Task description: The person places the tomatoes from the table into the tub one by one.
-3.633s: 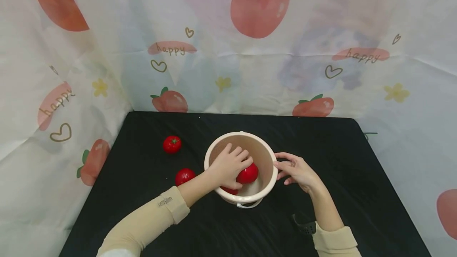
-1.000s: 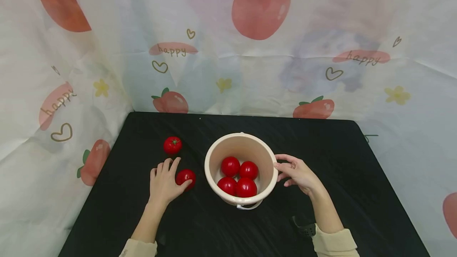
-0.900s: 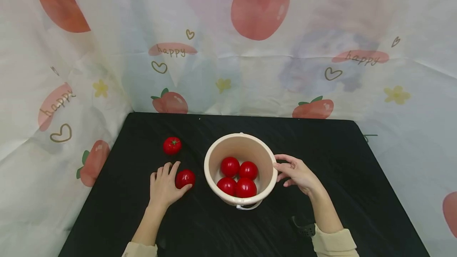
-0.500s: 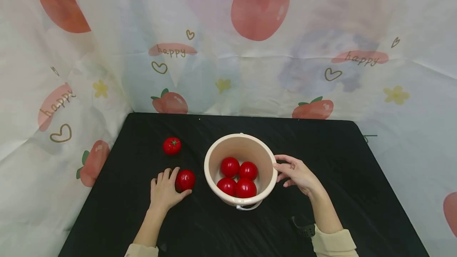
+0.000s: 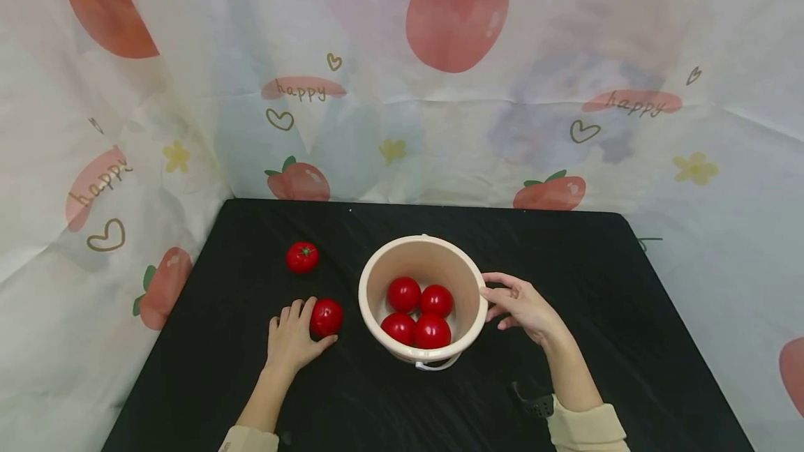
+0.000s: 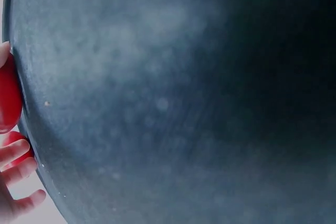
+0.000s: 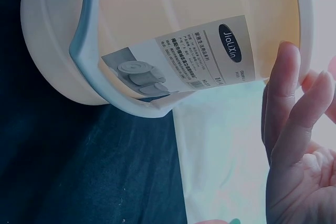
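My left hand lies around the left side of a glossy red tomato, thumb below it and index finger by its upper left. In the left wrist view the thumb tip touches a tomato, while the other fingers extend beyond it, spread. A cream bucket stands upright with several red tomatoes at its bottom. With loosely extended fingers, my right hand touches the bucket's right rim; in the right wrist view a fingertip rests against the wall beside the rim.
Farther back on the black-covered table sits another tomato, its green stem up. The bucket's white handle hangs at the front. A printed cloth backs the table, and a dark strap lies beside the right sleeve.
My left hand has left the bucket for the nearer tomato, then slid slightly toward me along its left side. The right hand has stayed at the bucket rim.
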`<move>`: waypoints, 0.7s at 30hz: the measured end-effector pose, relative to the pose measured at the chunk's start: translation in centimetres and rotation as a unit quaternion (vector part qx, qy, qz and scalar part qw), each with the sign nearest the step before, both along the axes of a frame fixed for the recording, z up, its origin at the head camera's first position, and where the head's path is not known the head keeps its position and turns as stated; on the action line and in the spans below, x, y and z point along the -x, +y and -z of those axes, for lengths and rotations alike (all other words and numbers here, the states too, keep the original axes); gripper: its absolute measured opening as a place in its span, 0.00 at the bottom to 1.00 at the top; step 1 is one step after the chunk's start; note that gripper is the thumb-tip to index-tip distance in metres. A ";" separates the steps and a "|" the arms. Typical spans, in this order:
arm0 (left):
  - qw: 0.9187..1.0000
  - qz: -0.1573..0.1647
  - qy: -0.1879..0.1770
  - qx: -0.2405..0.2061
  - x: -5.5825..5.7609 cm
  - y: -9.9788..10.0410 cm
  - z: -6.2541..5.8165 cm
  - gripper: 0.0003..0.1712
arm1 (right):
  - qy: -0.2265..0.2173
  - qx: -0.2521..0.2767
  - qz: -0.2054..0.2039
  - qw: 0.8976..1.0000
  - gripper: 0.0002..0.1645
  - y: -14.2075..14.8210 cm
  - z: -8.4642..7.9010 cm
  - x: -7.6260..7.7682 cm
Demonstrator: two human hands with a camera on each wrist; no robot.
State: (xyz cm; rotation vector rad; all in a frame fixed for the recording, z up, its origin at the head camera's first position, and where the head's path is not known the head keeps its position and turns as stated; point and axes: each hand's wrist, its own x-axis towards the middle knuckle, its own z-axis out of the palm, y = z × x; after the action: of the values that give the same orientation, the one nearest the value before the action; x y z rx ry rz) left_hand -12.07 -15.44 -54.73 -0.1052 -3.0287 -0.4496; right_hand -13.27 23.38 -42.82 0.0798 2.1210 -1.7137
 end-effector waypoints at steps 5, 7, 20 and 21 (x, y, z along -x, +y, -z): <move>1.000 0.003 0.009 0.003 0.1 0.0 0.0 0.46 | -0.002 0.002 -0.001 1.000 0.34 0.0 -0.1 0.0; 1.000 0.003 0.019 0.002 0.3 -0.1 -0.2 0.46 | -0.002 0.001 -0.002 1.000 0.34 0.0 -0.1 0.0; 0.995 0.014 0.101 0.000 2.8 0.3 -7.0 0.46 | -0.005 0.002 -0.004 1.000 0.34 0.1 -0.1 0.1; 0.994 0.018 0.109 0.001 3.0 0.4 -7.7 0.46 | -0.005 0.001 -0.003 1.000 0.34 0.1 -0.1 0.1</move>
State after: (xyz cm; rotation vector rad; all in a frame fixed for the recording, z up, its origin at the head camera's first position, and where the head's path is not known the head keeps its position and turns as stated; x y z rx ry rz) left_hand -15.04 -15.02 -47.07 -0.1947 -2.8160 -0.4098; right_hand -13.33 23.46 -42.72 0.0819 2.1101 -1.7081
